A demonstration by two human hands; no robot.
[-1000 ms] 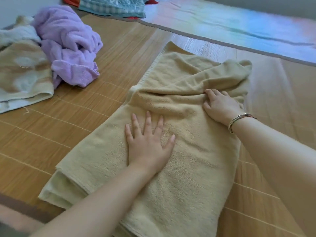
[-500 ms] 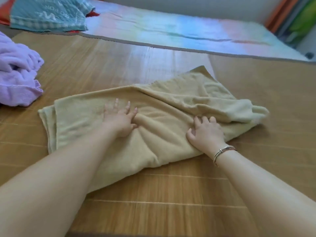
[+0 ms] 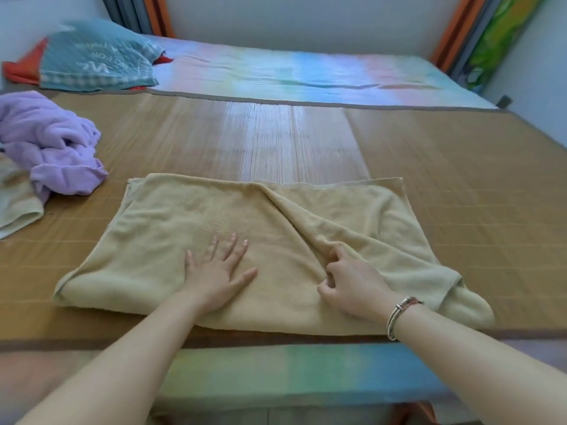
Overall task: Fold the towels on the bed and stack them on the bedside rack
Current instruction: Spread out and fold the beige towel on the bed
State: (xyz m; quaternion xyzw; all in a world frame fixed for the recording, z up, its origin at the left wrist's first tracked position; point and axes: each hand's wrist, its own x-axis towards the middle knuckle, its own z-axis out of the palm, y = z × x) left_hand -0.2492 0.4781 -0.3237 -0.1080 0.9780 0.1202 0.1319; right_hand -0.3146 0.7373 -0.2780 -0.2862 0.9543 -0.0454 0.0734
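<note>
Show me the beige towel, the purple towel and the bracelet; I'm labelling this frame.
beige towel (image 3: 171, 228): head view, flat left part.
purple towel (image 3: 49, 139): head view, middle of the crumpled heap.
bracelet (image 3: 399, 314): head view, band on the right wrist.

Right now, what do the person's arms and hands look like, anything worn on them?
Both forearms are bare, with no sleeves in view. The left hand wears nothing: no ring, watch or glove. The right hand is also bare, but its wrist carries a bracelet, thin silvery bands stacked together with a small darker reddish-brown piece on top.
</note>
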